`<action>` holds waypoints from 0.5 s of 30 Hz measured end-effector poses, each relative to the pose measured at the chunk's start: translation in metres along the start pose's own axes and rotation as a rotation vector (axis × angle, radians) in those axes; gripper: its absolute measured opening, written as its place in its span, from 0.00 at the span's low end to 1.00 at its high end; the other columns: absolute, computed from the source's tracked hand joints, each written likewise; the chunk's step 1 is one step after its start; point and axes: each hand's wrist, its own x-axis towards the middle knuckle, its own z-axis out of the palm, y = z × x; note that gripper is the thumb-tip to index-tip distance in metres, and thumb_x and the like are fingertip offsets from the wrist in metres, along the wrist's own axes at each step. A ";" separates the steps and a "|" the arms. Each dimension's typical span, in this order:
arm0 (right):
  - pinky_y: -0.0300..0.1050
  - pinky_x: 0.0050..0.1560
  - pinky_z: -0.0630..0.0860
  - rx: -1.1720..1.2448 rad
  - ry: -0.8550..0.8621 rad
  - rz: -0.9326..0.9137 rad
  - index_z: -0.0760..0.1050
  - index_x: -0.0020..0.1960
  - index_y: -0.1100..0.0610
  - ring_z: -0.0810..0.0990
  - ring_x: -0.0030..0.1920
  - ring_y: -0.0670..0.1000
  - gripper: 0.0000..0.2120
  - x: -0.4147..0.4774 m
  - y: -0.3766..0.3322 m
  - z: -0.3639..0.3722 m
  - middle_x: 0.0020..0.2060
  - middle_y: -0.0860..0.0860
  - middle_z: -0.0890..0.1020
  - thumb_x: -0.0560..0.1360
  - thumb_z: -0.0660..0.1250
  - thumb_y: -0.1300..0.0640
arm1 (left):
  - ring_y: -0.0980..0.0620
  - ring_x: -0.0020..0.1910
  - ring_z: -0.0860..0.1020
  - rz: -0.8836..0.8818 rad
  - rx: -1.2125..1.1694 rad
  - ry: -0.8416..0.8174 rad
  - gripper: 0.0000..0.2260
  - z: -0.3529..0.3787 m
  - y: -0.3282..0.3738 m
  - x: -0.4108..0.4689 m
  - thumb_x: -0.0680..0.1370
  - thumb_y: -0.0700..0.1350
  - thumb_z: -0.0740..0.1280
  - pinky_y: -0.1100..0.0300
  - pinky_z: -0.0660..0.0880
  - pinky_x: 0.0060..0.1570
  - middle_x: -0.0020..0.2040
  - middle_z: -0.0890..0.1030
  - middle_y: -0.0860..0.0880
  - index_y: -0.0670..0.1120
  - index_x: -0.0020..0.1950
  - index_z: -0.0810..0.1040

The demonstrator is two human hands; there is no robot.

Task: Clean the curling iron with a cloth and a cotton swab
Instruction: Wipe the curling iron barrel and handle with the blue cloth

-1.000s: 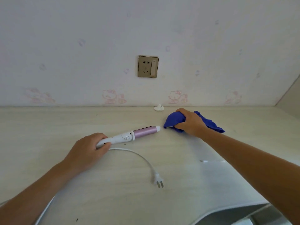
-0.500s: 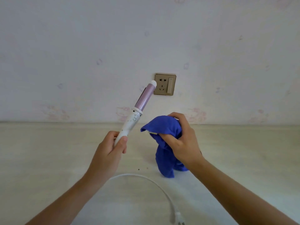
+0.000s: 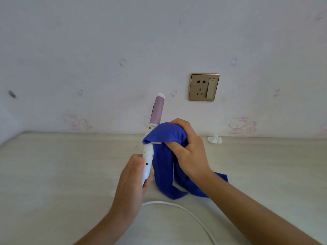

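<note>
The curling iron (image 3: 156,114) has a white handle and a pink-purple barrel with a white tip. It stands nearly upright above the table, barrel pointing up. My left hand (image 3: 131,179) grips the lower end of its white handle. My right hand (image 3: 187,149) holds a blue cloth (image 3: 165,161) bunched at the top, and the cloth's upper fold lies against the handle just below the barrel. The cloth's loose ends hang down to the tabletop. No cotton swab is visible.
The iron's white cord (image 3: 184,211) curves across the pale wooden table (image 3: 53,174) toward the lower right. A crumpled white tissue (image 3: 214,139) lies by the wall. A gold wall socket (image 3: 204,87) sits above the table.
Both hands lifted the iron and the cloth off the table. The iron went from lying flat to nearly upright, and the cloth has closed in from beside it to touching its handle.
</note>
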 end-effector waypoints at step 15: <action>0.48 0.58 0.80 -0.008 -0.321 -0.052 0.78 0.62 0.47 0.83 0.55 0.51 0.20 -0.006 -0.017 0.005 0.53 0.42 0.83 0.72 0.74 0.54 | 0.58 0.24 0.68 0.030 -0.166 -0.019 0.05 -0.013 0.018 0.019 0.80 0.45 0.66 0.66 0.63 0.25 0.30 0.72 0.46 0.50 0.50 0.82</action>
